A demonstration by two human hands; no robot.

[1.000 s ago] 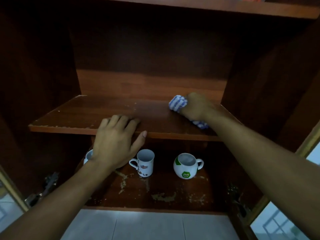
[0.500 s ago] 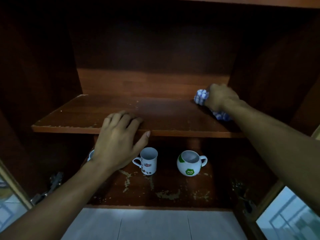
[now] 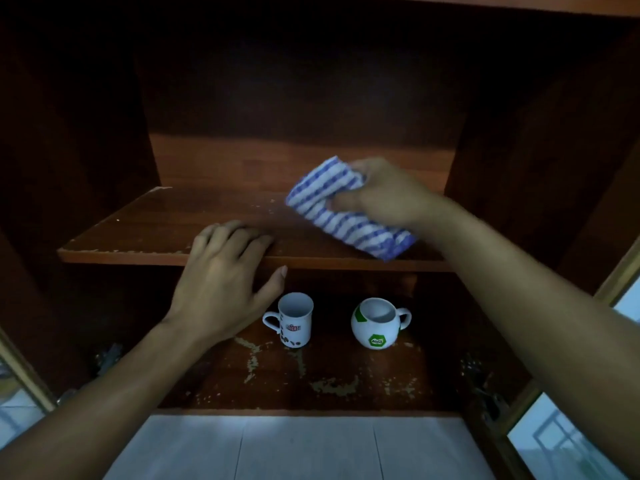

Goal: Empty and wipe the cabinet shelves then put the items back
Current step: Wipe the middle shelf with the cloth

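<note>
Striped blue-and-white cloth (image 3: 343, 209) is gripped bunched in the right hand (image 3: 384, 195), fingers curled round it, and is pressed on the right part of the middle shelf (image 3: 156, 230), near its front edge. Left hand (image 3: 225, 282) is laid flat over the same front edge, fingers relaxed and slightly spread, thumb out below the edge, nothing held. On the lower shelf (image 3: 329, 379) two white mugs are seen upright: straight mug (image 3: 294, 320), round mug (image 3: 375, 323) near it to the right, not touching.

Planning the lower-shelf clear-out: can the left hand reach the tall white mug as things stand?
Probably yes: the left hand rests empty on the middle shelf, and the tall white mug stands just below its thumb, nothing between.
</note>
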